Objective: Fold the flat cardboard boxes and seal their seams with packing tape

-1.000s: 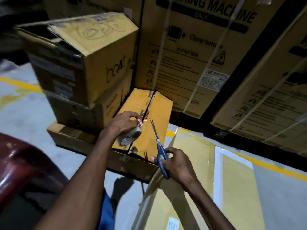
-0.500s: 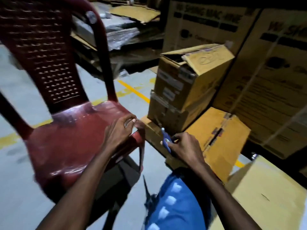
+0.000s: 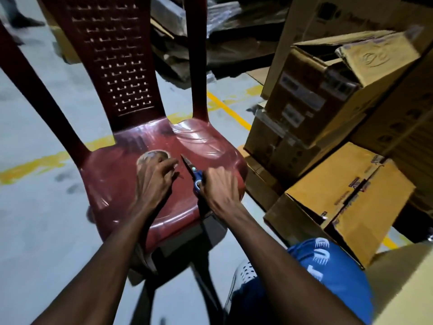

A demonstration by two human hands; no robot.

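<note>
Resting loosely on the tape roll (image 3: 152,158), left hand (image 3: 154,181); right hand (image 3: 220,186) pinching scissors (image 3: 192,171) on the chair (image 3: 206,141) seat — light, rigid roll, probably best gripped by its rim.

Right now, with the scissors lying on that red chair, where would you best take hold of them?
By the blue handles, from the near side. The scissors lie flat on the chair seat with the blades pointing away toward the backrest and the handle loops nearest the right hand, so fingers meet the loops first and stay off the tips.
</note>
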